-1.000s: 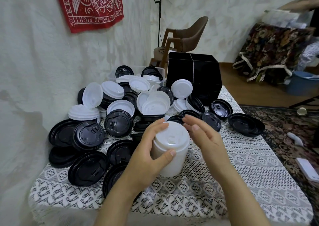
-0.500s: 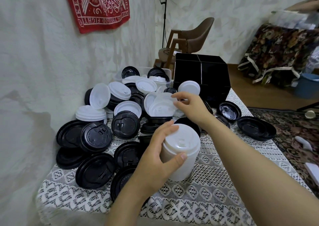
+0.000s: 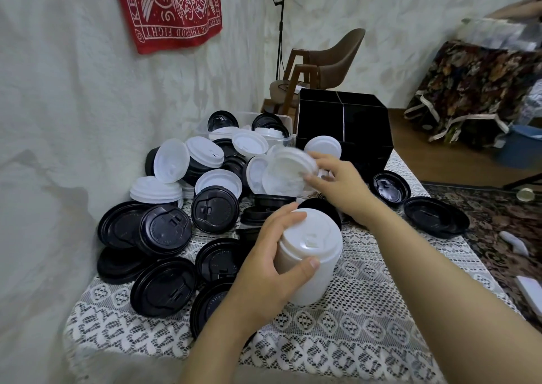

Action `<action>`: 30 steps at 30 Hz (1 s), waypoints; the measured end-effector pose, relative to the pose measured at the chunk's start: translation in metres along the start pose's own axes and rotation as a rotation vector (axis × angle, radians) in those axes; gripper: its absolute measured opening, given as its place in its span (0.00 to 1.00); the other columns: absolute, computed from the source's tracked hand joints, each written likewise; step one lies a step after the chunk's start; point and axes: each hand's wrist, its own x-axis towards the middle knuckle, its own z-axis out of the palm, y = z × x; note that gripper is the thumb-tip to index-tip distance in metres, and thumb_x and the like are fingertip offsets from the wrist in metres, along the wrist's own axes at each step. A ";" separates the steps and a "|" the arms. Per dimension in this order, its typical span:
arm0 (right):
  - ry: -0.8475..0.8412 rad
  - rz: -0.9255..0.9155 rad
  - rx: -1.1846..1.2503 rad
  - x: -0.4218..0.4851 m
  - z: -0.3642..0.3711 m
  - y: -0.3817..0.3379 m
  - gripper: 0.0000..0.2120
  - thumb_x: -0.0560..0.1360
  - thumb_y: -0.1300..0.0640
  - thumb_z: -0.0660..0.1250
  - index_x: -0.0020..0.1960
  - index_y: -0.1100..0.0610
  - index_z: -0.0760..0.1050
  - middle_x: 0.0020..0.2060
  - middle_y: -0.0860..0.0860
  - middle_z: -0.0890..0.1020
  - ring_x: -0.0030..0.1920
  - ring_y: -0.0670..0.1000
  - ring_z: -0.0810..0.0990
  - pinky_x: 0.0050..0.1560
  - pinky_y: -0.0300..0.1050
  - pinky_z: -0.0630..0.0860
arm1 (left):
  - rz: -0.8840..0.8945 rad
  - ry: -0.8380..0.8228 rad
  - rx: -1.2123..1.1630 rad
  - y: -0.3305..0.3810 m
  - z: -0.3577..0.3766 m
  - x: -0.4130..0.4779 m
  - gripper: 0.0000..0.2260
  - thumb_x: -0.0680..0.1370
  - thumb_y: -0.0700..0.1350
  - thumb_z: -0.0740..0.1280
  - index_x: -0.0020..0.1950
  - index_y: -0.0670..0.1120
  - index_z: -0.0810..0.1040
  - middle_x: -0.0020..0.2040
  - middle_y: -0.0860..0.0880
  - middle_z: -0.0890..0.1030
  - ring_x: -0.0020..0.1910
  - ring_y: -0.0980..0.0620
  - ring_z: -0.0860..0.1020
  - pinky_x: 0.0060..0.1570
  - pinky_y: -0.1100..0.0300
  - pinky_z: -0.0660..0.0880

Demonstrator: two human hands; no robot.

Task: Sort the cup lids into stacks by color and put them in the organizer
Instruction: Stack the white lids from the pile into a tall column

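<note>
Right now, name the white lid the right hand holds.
The tilted, blurred white lid above the pile, pinched by the right hand; the pile's other lids lie untouched.

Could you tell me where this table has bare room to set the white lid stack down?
Bare lace tablecloth shows at the near edge between the forearms, and right of the right forearm, nearer than the black plastic lids there. The left side and back are crowded with loose lids up to the black box organizer.

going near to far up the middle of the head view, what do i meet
left hand gripping the white lid stack → right hand holding a white lid → black organizer → brown chair
</note>
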 end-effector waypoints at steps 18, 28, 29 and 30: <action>0.029 0.633 0.268 -0.127 -0.058 0.038 0.14 0.77 0.68 0.63 0.58 0.58 0.81 0.47 0.56 0.84 0.43 0.54 0.80 0.39 0.47 0.78 | -0.021 0.028 -0.018 0.002 0.003 -0.001 0.22 0.69 0.48 0.69 0.62 0.60 0.72 0.65 0.74 0.66 0.65 0.71 0.67 0.56 0.77 0.66; 0.068 0.463 -0.216 -0.139 -0.060 0.044 0.17 0.77 0.56 0.69 0.66 0.53 0.76 0.51 0.46 0.82 0.49 0.47 0.81 0.50 0.46 0.79 | -0.018 0.021 -0.004 0.002 0.002 0.000 0.24 0.67 0.54 0.71 0.62 0.59 0.72 0.69 0.68 0.66 0.66 0.69 0.67 0.57 0.76 0.66; 0.030 0.445 -0.187 -0.140 -0.060 0.043 0.20 0.76 0.56 0.69 0.68 0.51 0.74 0.56 0.45 0.80 0.53 0.45 0.79 0.56 0.46 0.78 | -0.018 0.022 -0.004 0.002 0.002 0.000 0.25 0.66 0.56 0.71 0.62 0.59 0.72 0.69 0.69 0.66 0.66 0.69 0.67 0.57 0.76 0.66; -0.029 0.425 -0.160 -0.142 -0.061 0.042 0.23 0.75 0.55 0.70 0.69 0.48 0.72 0.60 0.43 0.77 0.57 0.43 0.77 0.59 0.46 0.75 | -0.021 0.022 -0.004 0.001 0.001 0.000 0.25 0.65 0.57 0.70 0.62 0.60 0.72 0.69 0.69 0.66 0.66 0.69 0.67 0.57 0.76 0.66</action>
